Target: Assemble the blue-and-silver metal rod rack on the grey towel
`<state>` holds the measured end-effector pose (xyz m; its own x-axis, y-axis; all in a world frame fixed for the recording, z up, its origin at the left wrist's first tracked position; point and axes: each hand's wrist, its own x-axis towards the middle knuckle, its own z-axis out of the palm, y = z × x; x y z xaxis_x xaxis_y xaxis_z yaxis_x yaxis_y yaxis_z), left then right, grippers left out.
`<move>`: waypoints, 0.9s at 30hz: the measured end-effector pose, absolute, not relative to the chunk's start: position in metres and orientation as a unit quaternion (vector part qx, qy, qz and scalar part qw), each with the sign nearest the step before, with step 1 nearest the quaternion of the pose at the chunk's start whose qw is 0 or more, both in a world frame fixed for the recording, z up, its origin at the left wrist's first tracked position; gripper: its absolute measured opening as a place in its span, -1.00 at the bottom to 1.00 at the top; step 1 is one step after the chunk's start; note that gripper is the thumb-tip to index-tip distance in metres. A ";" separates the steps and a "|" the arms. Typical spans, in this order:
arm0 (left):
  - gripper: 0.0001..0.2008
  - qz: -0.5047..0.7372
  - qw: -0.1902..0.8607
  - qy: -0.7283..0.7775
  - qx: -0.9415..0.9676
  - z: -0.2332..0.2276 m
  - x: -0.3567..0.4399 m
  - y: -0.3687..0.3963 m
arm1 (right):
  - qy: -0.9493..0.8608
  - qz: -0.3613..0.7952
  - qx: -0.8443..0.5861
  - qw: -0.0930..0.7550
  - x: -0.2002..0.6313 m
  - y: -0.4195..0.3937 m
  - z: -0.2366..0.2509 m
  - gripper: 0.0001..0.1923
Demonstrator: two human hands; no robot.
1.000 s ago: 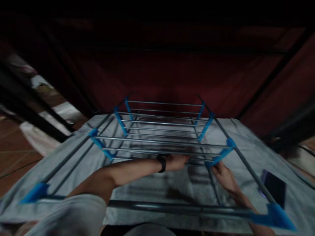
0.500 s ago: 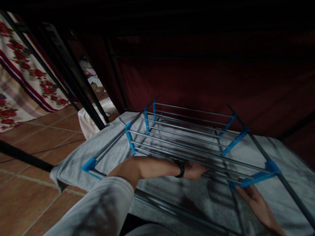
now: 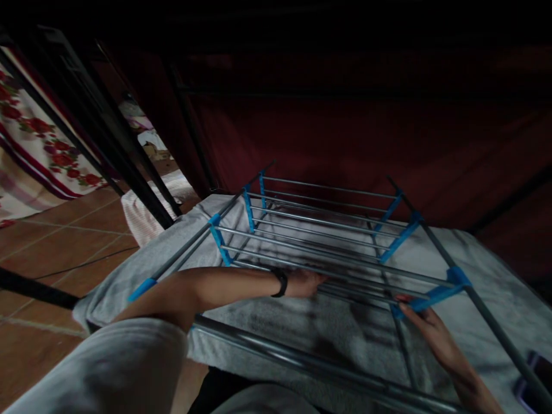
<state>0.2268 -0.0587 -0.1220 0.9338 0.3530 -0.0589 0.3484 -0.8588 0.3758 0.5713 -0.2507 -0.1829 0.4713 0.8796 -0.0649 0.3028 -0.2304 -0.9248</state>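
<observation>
A shoe-rack-like or clothes-rack-like frame of grey metal tubes (image 3: pixel 297 242) with blue plastic joints lies across a grey blanket (image 3: pixel 276 328). My left hand (image 3: pixel 304 283), with a black band on its wrist, is closed around one of the thin crossbars near the middle. My right hand (image 3: pixel 428 325) pinches the inner end of the near right blue joint (image 3: pixel 431 301), where a crossbar meets it. Closer to my body, a thicker pair of tubes (image 3: pixel 302 359) runs across the front of the rack.
Behind the rack hangs a dark red curtain (image 3: pixel 328 138). Dark metal posts (image 3: pixel 142 172) stand at the left, beside a tiled floor (image 3: pixel 64 241) and a floral cloth (image 3: pixel 47 138). A phone-like dark object (image 3: pixel 535 379) lies at the lower right.
My left hand has slid left along the crossbar. My right fingers have come up onto the end of the blue joint. The view has turned slightly right, revealing the dark object.
</observation>
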 end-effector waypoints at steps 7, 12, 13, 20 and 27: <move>-0.80 -0.073 0.173 0.072 0.979 -0.120 0.175 -0.081 | -0.388 0.320 -0.715 0.486 0.570 -0.270 -0.206 -0.48; -0.89 -0.184 0.328 0.172 0.910 -0.104 0.132 -0.087 | -0.309 0.339 -0.716 0.526 0.582 -0.294 -0.249 -0.30; -0.89 -0.165 0.360 0.209 0.894 -0.089 0.127 -0.085 | -0.302 0.348 -0.716 0.525 0.584 -0.298 -0.253 -0.31; -0.76 -0.137 0.540 0.372 0.743 0.075 0.078 -0.069 | -0.323 0.330 -0.732 0.500 0.570 -0.296 -0.247 -0.42; -0.60 0.317 0.455 0.505 0.662 0.063 -0.060 -0.020 | -0.306 0.274 -0.749 0.521 0.561 -0.299 -0.261 -0.45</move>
<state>-0.0601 -0.0197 0.0631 0.2891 0.9565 -0.0399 0.3798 -0.0764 0.9219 0.5609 -0.2986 -0.2607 0.6627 0.7433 -0.0917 0.1727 -0.2708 -0.9470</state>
